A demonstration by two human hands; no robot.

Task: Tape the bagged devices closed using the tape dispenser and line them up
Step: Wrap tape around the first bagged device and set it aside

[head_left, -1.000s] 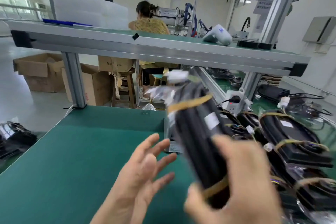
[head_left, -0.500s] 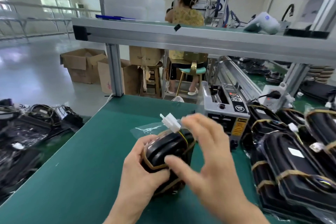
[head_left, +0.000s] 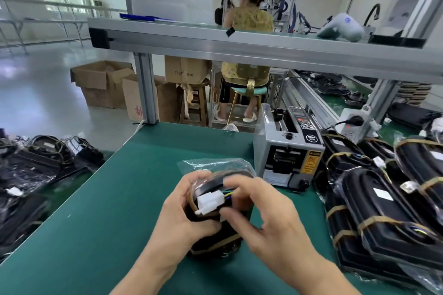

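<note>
Bag preparation step: left hand [head_left: 182,213] grips the black bagged device [head_left: 215,242]; right hand [head_left: 268,208] fingers pinch its white plastic connector [head_left: 209,201]. Next, tuck it inside (bag mouth beyond the fingertips), then fetch tape.

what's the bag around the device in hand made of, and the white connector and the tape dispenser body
Bag: thin clear plastic film, glossy; it crinkles, glints, and the green mat shows through.
White connector: looks like moulded hard plastic, matte, with crisp blocky edges.
Tape dispenser: grey housing, probably painted sheet metal, though plastic is possible; flat panels, sharp folds, dull sheen.
</note>
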